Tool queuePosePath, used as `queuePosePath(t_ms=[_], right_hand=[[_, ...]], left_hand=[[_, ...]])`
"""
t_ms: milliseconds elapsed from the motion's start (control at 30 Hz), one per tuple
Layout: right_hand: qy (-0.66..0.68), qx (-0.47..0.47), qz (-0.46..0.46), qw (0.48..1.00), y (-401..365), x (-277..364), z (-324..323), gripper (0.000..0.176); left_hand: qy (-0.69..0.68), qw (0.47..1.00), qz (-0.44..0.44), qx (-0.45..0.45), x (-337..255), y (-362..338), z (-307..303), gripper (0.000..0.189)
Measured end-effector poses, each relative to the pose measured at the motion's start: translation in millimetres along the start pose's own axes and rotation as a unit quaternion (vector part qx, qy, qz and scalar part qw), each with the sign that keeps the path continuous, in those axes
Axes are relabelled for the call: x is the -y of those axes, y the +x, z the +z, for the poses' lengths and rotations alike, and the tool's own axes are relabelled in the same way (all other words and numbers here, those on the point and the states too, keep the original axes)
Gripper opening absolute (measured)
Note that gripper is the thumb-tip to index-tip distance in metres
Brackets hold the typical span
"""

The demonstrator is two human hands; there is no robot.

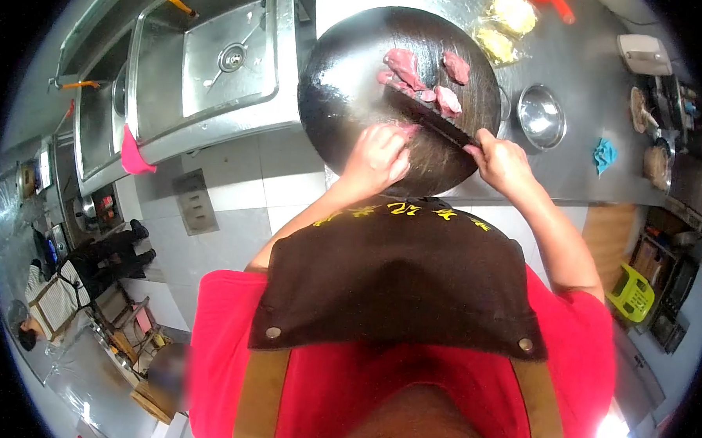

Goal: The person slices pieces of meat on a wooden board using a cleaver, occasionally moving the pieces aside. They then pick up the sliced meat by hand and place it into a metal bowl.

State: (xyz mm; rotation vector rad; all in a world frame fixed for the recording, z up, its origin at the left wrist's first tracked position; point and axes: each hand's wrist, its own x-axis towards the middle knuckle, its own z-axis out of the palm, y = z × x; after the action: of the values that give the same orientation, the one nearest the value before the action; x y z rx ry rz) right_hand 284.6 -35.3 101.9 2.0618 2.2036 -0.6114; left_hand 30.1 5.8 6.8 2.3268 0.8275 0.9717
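My right hand [501,161] is closed round the handle of a dark-bladed kitchen knife [430,117]. The blade slants across a large round dark chopping board [333,85]. On the near side of the blade, my left hand [379,153] has its fingers curled down on a small piece of raw meat [410,130], mostly hidden under them. Beyond the blade lie several pink pieces of meat, among them a long piece [403,65], a separate chunk [455,67] and a paler piece [448,101] close to the blade.
Left of the board is a steel sink [207,95]. A shiny metal bowl [541,118] stands right of the board, with a blue cloth [604,156] farther right. Bagged yellowish food [513,15] lies behind. Another person [66,293] is at the far left.
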Motion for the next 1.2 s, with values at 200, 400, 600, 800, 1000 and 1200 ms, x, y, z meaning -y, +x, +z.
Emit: queuePosePath(t_ms=[200, 400, 600, 800, 1000, 1200], right_hand=[[0.025, -0.011, -0.015, 1.0, -23, 9, -16, 0.024], [0.013, 0.038, -0.046, 0.998, -14, 9, -1, 0.024], [0.072, -0.041, -0.094, 0.992, 62, 71, 24, 0.028], [0.054, -0.015, 0.006, 0.998, 27, 34, 2, 0.029], [0.029, 0.047, -0.006, 0.998, -32, 19, -15, 0.026], [0.032, 0.028, -0.04, 0.998, -11, 30, 9, 0.023]], left_hand=[[-0.003, 1.0, -0.017, -0.013, -4, 2, -1, 0.035], [0.023, 1.0, 0.009, -0.006, 1, 4, 5, 0.028], [0.022, 1.0, 0.015, -0.009, -1, 3, 3, 0.025], [-0.006, 1.0, -0.003, -0.019, -1, 0, -5, 0.021], [-0.02, 0.999, -0.012, -0.024, 8, 1, 2, 0.018], [-0.01, 1.0, -0.018, -0.018, 5, 5, 1, 0.016]])
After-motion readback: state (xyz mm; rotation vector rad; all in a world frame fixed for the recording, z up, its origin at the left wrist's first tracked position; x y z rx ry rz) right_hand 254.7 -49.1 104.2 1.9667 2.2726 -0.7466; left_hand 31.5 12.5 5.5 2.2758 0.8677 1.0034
